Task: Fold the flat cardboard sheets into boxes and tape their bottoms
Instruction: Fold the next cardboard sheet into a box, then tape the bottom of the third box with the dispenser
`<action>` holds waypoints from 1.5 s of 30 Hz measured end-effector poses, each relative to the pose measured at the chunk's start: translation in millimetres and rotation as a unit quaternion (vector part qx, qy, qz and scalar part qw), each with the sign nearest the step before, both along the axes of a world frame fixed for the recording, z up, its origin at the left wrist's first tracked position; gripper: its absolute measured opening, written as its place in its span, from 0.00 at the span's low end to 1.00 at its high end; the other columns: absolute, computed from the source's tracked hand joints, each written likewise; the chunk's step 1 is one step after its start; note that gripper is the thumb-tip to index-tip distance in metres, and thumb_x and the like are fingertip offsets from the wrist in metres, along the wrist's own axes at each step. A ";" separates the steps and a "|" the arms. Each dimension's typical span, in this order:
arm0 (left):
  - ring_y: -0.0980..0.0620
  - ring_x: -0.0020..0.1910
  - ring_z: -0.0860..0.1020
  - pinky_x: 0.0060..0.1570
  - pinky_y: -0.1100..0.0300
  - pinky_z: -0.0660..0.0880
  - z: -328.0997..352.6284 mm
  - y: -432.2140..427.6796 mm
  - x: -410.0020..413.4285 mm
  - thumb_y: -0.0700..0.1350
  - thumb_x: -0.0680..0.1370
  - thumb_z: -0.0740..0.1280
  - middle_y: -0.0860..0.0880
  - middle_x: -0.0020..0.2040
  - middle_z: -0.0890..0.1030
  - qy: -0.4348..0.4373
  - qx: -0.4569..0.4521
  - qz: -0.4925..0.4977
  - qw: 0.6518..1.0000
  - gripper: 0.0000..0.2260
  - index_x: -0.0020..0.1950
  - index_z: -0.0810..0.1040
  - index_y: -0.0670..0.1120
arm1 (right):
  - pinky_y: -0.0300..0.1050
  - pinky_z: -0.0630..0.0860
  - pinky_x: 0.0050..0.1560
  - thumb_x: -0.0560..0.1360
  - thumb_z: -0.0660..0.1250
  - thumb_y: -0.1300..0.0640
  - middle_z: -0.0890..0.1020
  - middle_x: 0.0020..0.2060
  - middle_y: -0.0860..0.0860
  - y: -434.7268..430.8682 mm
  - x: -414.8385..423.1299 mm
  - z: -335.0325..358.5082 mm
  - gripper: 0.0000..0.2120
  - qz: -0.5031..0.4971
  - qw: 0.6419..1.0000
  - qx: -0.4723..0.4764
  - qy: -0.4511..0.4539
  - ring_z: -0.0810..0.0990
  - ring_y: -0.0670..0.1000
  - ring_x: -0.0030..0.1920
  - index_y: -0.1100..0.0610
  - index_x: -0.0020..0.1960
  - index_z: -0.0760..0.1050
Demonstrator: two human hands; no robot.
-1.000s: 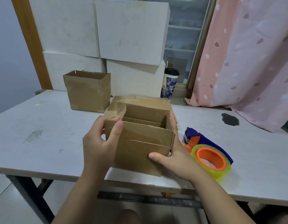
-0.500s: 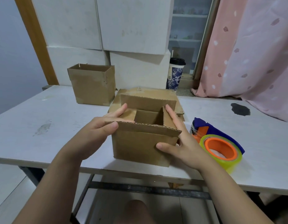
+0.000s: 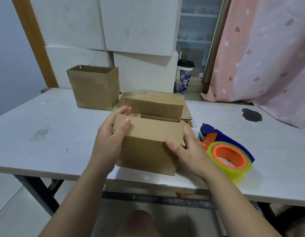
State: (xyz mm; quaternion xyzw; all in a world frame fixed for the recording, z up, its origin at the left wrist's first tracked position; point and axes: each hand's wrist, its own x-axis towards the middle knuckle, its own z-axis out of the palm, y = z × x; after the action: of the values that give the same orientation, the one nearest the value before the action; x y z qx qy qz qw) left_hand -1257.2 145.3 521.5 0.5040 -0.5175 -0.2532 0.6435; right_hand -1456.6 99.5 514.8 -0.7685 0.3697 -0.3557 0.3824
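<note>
Your left hand (image 3: 109, 142) grips the left end of the half-folded box (image 3: 148, 147) in the middle of the frame. Your thumb is laid over the near flap (image 3: 148, 128) and your fingers (image 3: 126, 109) are curled round the box's left side. Your right hand (image 3: 187, 151) clamps the right end, with the thumb on the front face and the fingers hidden behind the side wall. The near flap is folded down across the top and the far flap (image 3: 153, 106) stands upright. The box sits on the white worktop (image 3: 45, 134) near its front edge, with flat cardboard sheets (image 3: 153, 96) lying just behind it. A tape dispenser (image 3: 228, 154) lies just beside your right hand at centre right. An open box (image 3: 93, 88) stands upright at upper centre-left, and a lidded cup (image 3: 182, 77) stands beyond the worktop.
</note>
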 end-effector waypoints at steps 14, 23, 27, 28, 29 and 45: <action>0.61 0.69 0.63 0.65 0.69 0.58 14.8 0.1 -12.0 0.36 0.79 0.60 0.57 0.72 0.64 -0.303 -0.025 0.171 0.937 0.25 0.74 0.62 0.53 | 0.34 0.59 0.69 0.69 0.64 0.47 0.56 0.75 0.37 4.9 13.1 0.1 0.37 -0.006 0.985 0.061 -0.160 0.58 0.40 0.74 0.28 0.68 0.46; 0.49 0.75 0.57 0.72 0.51 0.52 25.1 -7.7 -24.0 0.42 0.82 0.53 0.50 0.76 0.58 -0.523 0.023 0.118 0.844 0.23 0.77 0.51 0.48 | 0.31 0.71 0.53 0.71 0.66 0.47 0.75 0.53 0.31 1.7 11.2 -6.3 0.17 -0.018 0.984 0.047 -0.173 0.74 0.37 0.57 0.37 0.57 0.67; 0.47 0.60 0.75 0.54 0.51 0.72 21.7 -3.1 -35.8 0.47 0.81 0.49 0.51 0.71 0.70 -0.490 0.045 0.075 0.867 0.21 0.75 0.61 0.49 | 0.22 0.66 0.45 0.72 0.63 0.42 0.74 0.51 0.31 6.2 10.6 -6.0 0.13 -0.035 0.990 0.030 -0.133 0.72 0.30 0.52 0.41 0.55 0.68; 0.48 0.61 0.74 0.56 0.52 0.71 20.1 -2.6 -38.2 0.51 0.81 0.47 0.51 0.68 0.72 -0.502 0.057 0.076 0.860 0.22 0.74 0.64 0.49 | 0.22 0.67 0.45 0.71 0.63 0.42 0.74 0.52 0.34 6.7 10.6 -6.2 0.14 -0.038 0.990 0.035 -0.133 0.73 0.31 0.51 0.42 0.55 0.68; 0.51 0.63 0.73 0.61 0.54 0.66 18.5 -2.4 -40.6 0.56 0.80 0.44 0.52 0.68 0.73 -0.524 0.064 0.080 0.846 0.25 0.73 0.66 0.50 | 0.22 0.67 0.45 0.71 0.62 0.41 0.75 0.54 0.37 7.2 10.4 -6.2 0.14 -0.042 0.989 0.039 -0.133 0.73 0.31 0.51 0.43 0.56 0.68; 0.59 0.73 0.58 0.69 0.63 0.49 14.9 -9.3 -60.9 0.60 0.75 0.32 0.56 0.74 0.62 -0.595 0.084 0.110 0.792 0.33 0.74 0.63 0.54 | 0.46 0.70 0.57 0.76 0.65 0.50 0.77 0.62 0.49 -28.1 -86.7 43.7 0.17 -0.250 0.910 -0.081 0.322 0.74 0.51 0.61 0.45 0.65 0.72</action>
State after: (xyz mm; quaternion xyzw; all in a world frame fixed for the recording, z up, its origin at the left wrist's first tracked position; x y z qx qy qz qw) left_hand -1318.0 136.0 536.5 0.6610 -0.7156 0.1264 0.1874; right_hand -1543.3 71.4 558.5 -0.7523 0.6225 -0.2013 0.0779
